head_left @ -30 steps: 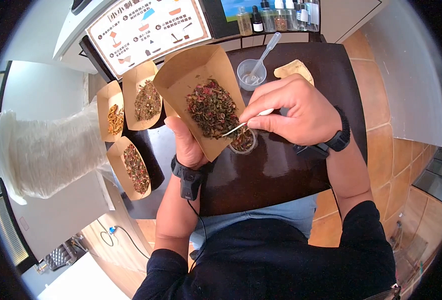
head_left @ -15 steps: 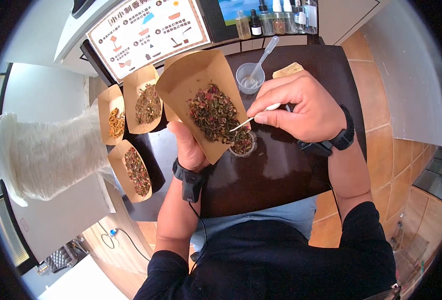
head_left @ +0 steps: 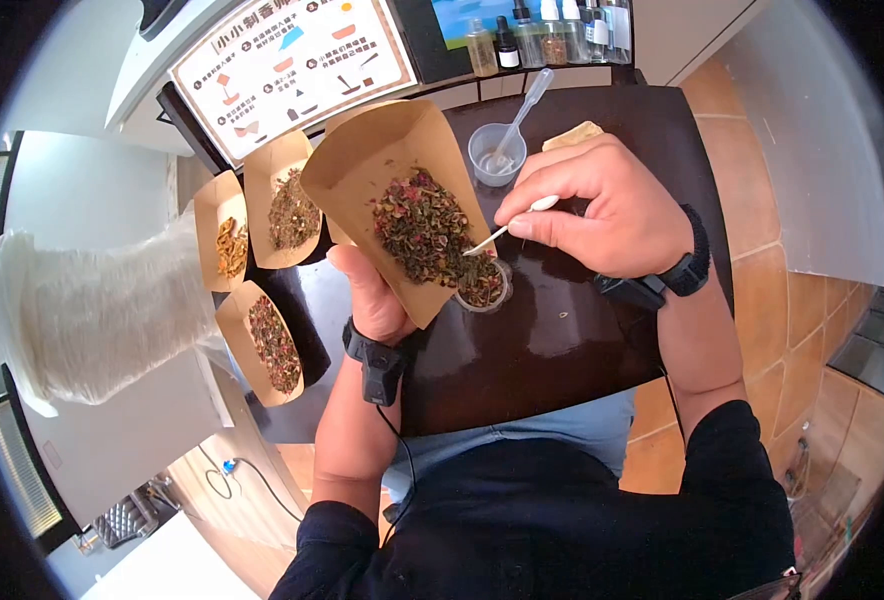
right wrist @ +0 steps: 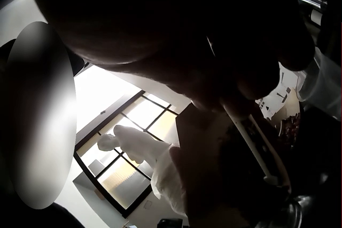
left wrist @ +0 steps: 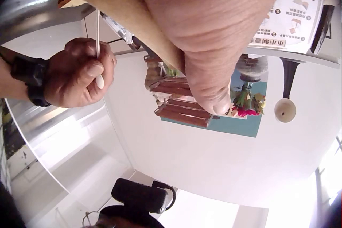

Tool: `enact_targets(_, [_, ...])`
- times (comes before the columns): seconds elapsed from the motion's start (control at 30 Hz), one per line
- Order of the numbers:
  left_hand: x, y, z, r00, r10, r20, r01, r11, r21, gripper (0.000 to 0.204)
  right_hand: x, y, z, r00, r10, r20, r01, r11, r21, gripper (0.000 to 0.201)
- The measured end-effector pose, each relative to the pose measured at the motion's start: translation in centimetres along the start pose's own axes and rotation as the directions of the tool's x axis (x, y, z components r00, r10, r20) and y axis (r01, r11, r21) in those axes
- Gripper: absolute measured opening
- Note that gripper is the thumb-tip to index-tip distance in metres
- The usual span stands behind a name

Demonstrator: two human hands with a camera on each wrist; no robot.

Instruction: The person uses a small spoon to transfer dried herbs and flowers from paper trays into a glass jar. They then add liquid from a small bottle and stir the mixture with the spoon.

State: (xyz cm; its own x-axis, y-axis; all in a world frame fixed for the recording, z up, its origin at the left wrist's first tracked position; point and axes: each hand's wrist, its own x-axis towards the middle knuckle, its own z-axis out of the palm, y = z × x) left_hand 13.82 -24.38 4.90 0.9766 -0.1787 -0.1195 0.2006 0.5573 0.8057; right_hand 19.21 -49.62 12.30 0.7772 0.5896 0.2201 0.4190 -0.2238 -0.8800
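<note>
The left grip (head_left: pixel 374 300) holds a tilted paper tray (head_left: pixel 377 145) by its side (fingers hidden beneath), dried petals and leaves (head_left: pixel 417 228) heaped inside. The right grip (head_left: pixel 607 215) pinches a slim white stick (head_left: pixel 490 240) between thumb and fingers — its tip among the leaves at the tray's lower edge, just above a small clear cup (head_left: pixel 507 292) on the dark desk (head_left: pixel 532 370). Beyond — near the right grip — a pipette (head_left: pixel 534 98) leans in a second cup (head_left: pixel 480 160).
</note>
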Motion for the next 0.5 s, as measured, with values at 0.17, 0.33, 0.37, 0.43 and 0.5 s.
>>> enact_targets(0.17, [0.17, -0.02, -0.39, 1.000, 0.011, 0.028, -0.012, 1.000, 0.018, 0.125, 0.04, -0.24, -0.27, 1.000, -0.027, -0.011, 0.027, 1.000, -0.003, 0.009])
enact_targets(0.33, [0.11, -0.45, -0.06, 0.999, 0.036, -0.038, -0.035, 0.999, 0.011, 0.124, -0.05, -0.10, 0.10, 1.000, 0.002, 0.011, -0.002, 0.999, 0.042, 0.009])
enact_targets(0.37, [0.12, -0.43, -0.08, 0.999, 0.035, -0.038, -0.035, 0.999, 0.011, 0.124, -0.02, -0.16, -0.03, 1.000, 0.002, 0.011, -0.002, 0.999, 0.042, 0.009])
enact_targets(0.43, [0.10, -0.37, -0.14, 1.000, 0.009, 0.021, -0.008, 0.999, -0.034, 0.123, 0.07, -0.35, -0.38, 1.000, -0.001, 0.013, 0.001, 1.000, -0.020, 0.008])
enact_targets(0.5, [0.11, -0.53, -0.28, 1.000, 0.023, -0.015, -0.023, 1.000, -0.014, 0.123, 0.00, -0.20, -0.10, 1.000, -0.006, 0.018, 0.006, 1.000, 0.008, 0.008])
